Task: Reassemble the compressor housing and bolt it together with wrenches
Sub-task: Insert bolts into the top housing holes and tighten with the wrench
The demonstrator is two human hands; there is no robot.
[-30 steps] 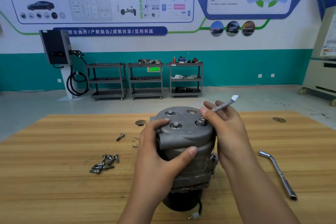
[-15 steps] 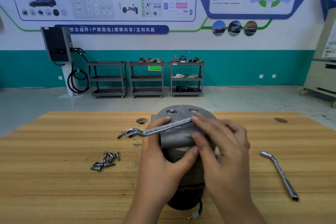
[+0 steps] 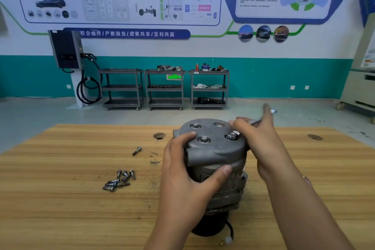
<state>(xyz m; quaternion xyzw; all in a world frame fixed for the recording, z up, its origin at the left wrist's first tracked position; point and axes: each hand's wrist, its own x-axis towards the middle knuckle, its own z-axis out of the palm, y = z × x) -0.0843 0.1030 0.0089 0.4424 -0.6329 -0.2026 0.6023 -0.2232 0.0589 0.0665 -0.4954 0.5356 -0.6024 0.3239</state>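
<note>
A grey compressor [image 3: 215,152] stands upright on the wooden table [image 3: 60,199], its round end cover on top with bolt heads in it. My left hand [image 3: 186,172] grips the cover's near left side, thumb across the front. My right hand [image 3: 261,138] holds a slim ring wrench [image 3: 256,121] at the cover's right edge. The wrench's ring sits on the right bolt [image 3: 232,135], and its handle points up and away to the right, blurred at the tip.
Several loose bolts [image 3: 118,180] lie in a pile left of the compressor, and a single bolt [image 3: 136,151] lies farther back. Two round holes [image 3: 159,135] mark the tabletop. Metal shelf carts [image 3: 164,89] and a wall charger stand across the floor.
My right hand swung the wrench from lying across the cover, handle pointing left, back to the right bolt with its handle pointing up right. My left hand kept its grip.
</note>
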